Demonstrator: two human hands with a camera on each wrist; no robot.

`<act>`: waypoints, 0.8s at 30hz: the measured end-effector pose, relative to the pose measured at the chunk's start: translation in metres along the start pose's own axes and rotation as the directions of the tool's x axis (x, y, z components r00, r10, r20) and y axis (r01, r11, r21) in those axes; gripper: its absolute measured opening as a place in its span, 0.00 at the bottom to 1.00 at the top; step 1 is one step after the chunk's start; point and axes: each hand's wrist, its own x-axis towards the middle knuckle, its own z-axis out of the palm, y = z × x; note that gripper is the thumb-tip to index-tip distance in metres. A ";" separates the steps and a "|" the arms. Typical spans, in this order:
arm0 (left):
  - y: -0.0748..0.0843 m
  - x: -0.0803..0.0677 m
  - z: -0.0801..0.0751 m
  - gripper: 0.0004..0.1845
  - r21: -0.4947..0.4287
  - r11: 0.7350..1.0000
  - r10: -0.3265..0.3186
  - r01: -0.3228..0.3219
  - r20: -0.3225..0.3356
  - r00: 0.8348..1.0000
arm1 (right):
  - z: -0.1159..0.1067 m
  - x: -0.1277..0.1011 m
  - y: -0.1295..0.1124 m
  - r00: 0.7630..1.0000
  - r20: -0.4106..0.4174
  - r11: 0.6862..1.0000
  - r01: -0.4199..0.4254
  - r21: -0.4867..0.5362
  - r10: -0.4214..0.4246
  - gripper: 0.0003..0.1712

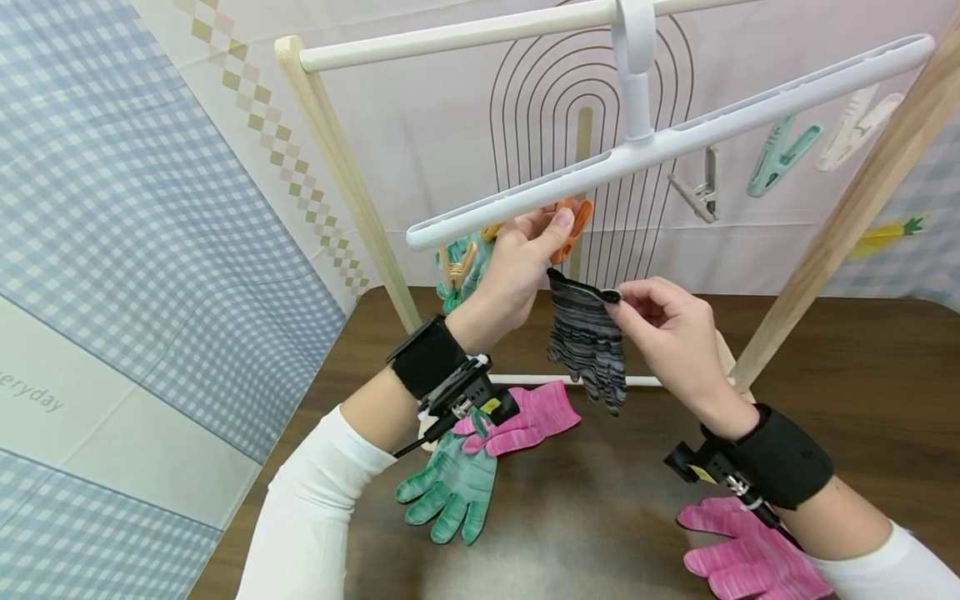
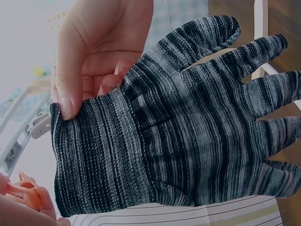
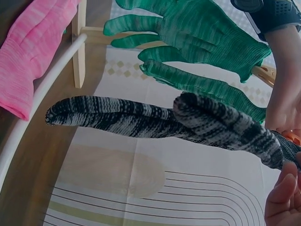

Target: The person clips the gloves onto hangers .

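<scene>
While my left hand (image 1: 517, 267) squeezes an orange plastic clothes peg (image 1: 573, 223) under the white plastic hanger bar (image 1: 675, 137), my right hand (image 1: 667, 333) pinches the cuff of a black-and-grey striped knit glove (image 1: 588, 346), which hangs just below that peg, fingers down, above the dark brown table (image 1: 600, 517). Near me lie a green knit glove (image 1: 450, 487) and two pink knit gloves (image 1: 525, 421). From my left wrist, the striped glove (image 2: 178, 122) fills the view, my right thumb (image 2: 68, 80) pressed on its cuff edge. From my right wrist, the striped glove (image 3: 160, 120) shows edge-on, with a green glove (image 3: 197, 37) hanging beyond it.
</scene>
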 end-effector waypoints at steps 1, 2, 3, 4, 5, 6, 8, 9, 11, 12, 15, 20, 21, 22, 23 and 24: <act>0.000 0.000 0.000 0.17 -0.002 1.000 0.002 -0.002 0.001 1.000 | 0.000 0.000 0.000 1.000 0.000 1.000 -0.004 0.007 0.004 0.04; 0.000 0.000 0.000 0.17 -0.004 1.000 0.003 -0.003 0.002 1.000 | 0.001 0.001 0.000 1.000 -0.001 1.000 -0.007 0.014 0.007 0.04; 0.000 -0.001 0.001 0.17 -0.007 1.000 0.006 -0.006 0.003 1.000 | 0.001 0.001 0.000 1.000 -0.001 1.000 -0.010 0.020 0.010 0.04; 0.000 -0.001 0.001 0.17 -0.008 1.000 0.008 -0.008 0.006 1.000 | 0.001 0.002 0.000 1.000 -0.002 1.000 -0.014 0.025 0.014 0.04; 0.000 -0.001 0.001 0.17 -0.009 1.000 0.011 -0.011 0.008 1.000 | 0.001 0.002 -0.001 1.000 -0.002 0.999 -0.018 0.031 0.018 0.04; 0.001 -0.001 0.001 0.17 -0.010 1.000 0.014 -0.014 0.010 1.000 | 0.001 0.002 -0.001 1.000 -0.002 0.999 -0.022 0.037 0.022 0.04; 0.001 -0.001 0.001 0.17 -0.010 1.000 0.019 -0.019 0.011 1.000 | 0.002 0.003 -0.001 1.000 -0.003 0.999 -0.026 0.044 0.027 0.04; 0.001 -0.002 0.001 0.17 -0.010 1.000 0.021 -0.021 0.012 1.000 | 0.002 0.003 -0.002 1.000 -0.002 0.998 -0.029 0.050 0.029 0.04; 0.001 -0.001 0.001 0.17 -0.013 1.000 0.025 -0.025 0.011 1.000 | 0.003 0.004 -0.002 0.999 -0.001 0.997 -0.033 0.064 0.033 0.03; 0.001 -0.001 0.001 0.17 -0.018 1.000 0.026 -0.025 0.009 1.000 | 0.003 0.004 -0.003 0.999 0.001 0.997 -0.035 0.073 0.035 0.03; 0.002 -0.001 0.000 0.17 -0.035 0.999 0.025 -0.025 0.001 1.000 | 0.005 0.005 -0.004 0.999 0.008 0.994 -0.040 0.099 0.039 0.03; 0.001 -0.002 0.000 0.17 -0.045 0.999 0.009 -0.010 -0.019 1.000 | 0.007 0.006 -0.006 0.999 0.014 0.992 -0.052 0.114 0.050 0.03; 0.001 -0.002 0.000 0.17 -0.042 0.999 0.006 -0.007 -0.023 1.000 | 0.007 0.006 -0.006 0.999 0.015 0.992 -0.054 0.115 0.053 0.04; 0.001 -0.002 0.000 0.17 -0.041 0.999 0.004 -0.005 -0.026 1.000 | 0.007 0.006 -0.006 0.998 0.016 0.992 -0.056 0.115 0.055 0.04; 0.001 -0.002 -0.001 0.17 -0.041 0.999 0.005 -0.006 -0.029 1.000 | 0.007 0.006 -0.006 0.998 0.018 0.992 -0.058 0.117 0.056 0.04; 0.000 -0.002 -0.001 0.16 -0.040 0.999 0.005 -0.006 -0.031 1.000 | 0.007 0.006 -0.006 0.998 0.020 0.991 -0.059 0.118 0.057 0.04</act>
